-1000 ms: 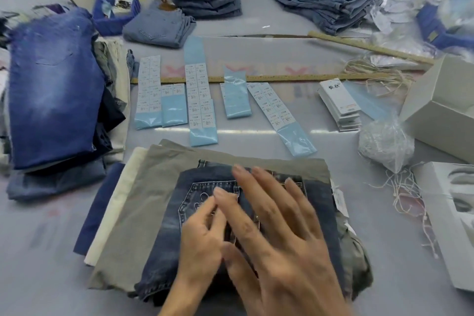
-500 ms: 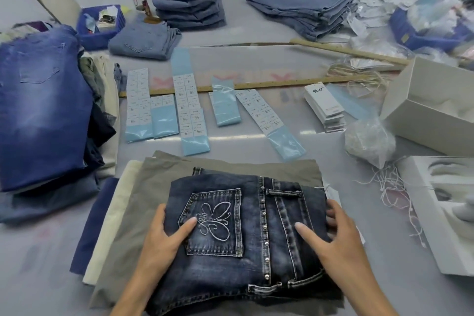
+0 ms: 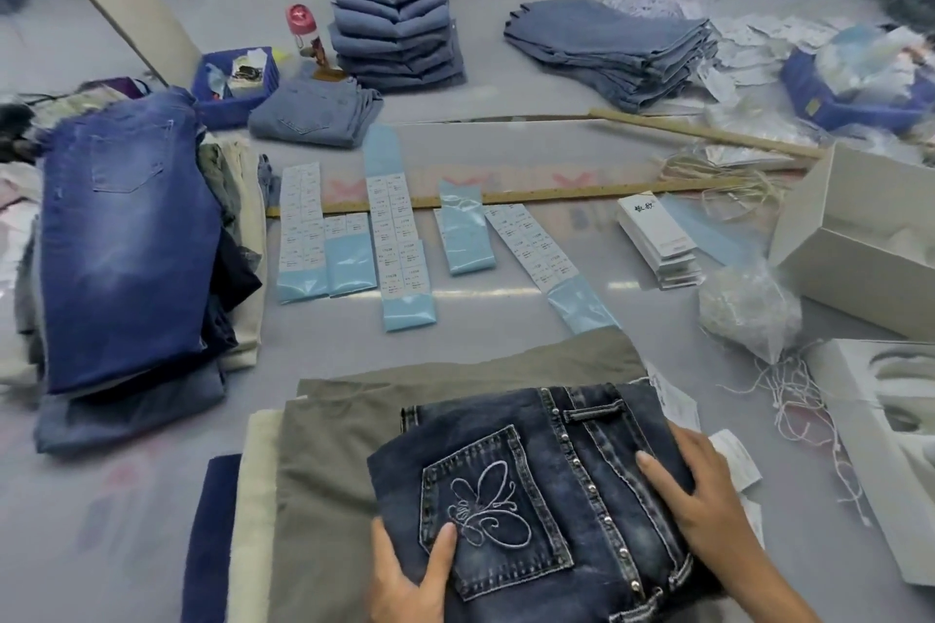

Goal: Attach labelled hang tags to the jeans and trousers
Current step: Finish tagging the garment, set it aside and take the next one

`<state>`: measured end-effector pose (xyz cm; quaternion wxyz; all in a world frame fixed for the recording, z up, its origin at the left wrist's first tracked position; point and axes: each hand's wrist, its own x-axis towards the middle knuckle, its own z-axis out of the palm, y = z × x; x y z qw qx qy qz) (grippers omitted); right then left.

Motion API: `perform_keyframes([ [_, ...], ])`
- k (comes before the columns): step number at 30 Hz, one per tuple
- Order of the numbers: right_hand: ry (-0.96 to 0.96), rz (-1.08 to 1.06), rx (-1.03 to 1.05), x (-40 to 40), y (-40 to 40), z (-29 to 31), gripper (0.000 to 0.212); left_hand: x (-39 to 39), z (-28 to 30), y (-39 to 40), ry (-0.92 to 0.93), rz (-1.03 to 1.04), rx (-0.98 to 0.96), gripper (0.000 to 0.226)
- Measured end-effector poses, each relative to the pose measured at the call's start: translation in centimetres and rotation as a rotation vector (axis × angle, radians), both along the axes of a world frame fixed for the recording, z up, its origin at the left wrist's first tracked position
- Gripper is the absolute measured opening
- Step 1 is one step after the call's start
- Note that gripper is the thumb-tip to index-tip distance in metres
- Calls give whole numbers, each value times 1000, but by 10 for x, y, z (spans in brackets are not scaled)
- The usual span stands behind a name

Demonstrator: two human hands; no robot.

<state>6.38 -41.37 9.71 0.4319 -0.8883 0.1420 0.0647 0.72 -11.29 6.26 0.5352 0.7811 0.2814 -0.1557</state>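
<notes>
The grey tabletop [image 3: 582,15] carries a pile of folded trousers [image 3: 354,460]; on top lie dark jeans with a butterfly-stitched pocket [image 3: 531,486]. The left hand [image 3: 410,577] grips their near-left edge, thumb on the pocket; the right hand [image 3: 703,501] lies flat on their right side. Sticker strips [image 3: 399,238] and hang tags [image 3: 657,238] lie beyond.

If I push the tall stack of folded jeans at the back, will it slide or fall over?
The stack of folded jeans is tall and narrow with uneven layers, so it would probably lean or topple. Pushed low, it might slide instead, since the table looks smooth.
</notes>
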Motion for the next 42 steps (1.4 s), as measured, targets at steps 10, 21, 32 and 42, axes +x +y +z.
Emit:
perform_keyframes([
  [10, 128, 10, -86, -1, 16, 54, 91, 27, 45, 13, -383, 186, 54, 64],
  [21, 311, 13, -311, 11, -3, 59, 87, 23, 27, 10, -274, 171, 193, 24],
  [32, -355, 314, -514, 28, 98, 93, 68, -8, -11, 107, 166, 146, 684, 64],
  [42, 171, 549, -694, 48, 103, 33, 75, 50, 15, 101, -15, -59, 837, 66],
])
